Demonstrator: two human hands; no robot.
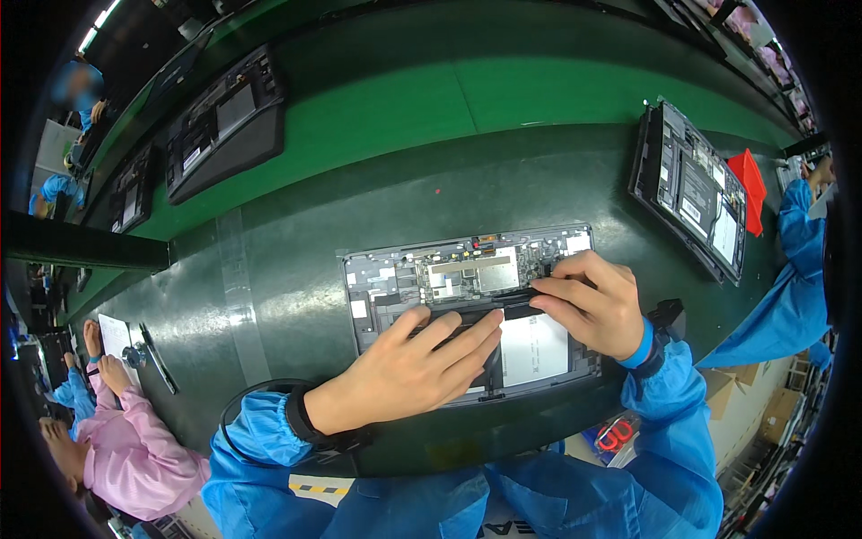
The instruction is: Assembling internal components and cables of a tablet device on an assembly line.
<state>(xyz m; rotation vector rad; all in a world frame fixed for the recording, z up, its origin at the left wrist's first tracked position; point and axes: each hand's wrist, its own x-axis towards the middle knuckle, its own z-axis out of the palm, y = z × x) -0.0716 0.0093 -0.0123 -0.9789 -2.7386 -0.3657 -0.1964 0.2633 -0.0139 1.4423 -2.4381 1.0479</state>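
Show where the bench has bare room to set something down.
Dark green bench top is bare, save a red speck, between the open grey laptop base and bright green strip beyond, and leftward to the clear tape. Crowded: that base, under the left hand and right hand; far right, another dark laptop base beside a red object.

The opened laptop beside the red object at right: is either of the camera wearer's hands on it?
No: the left hand and right hand are both at the middle laptop.
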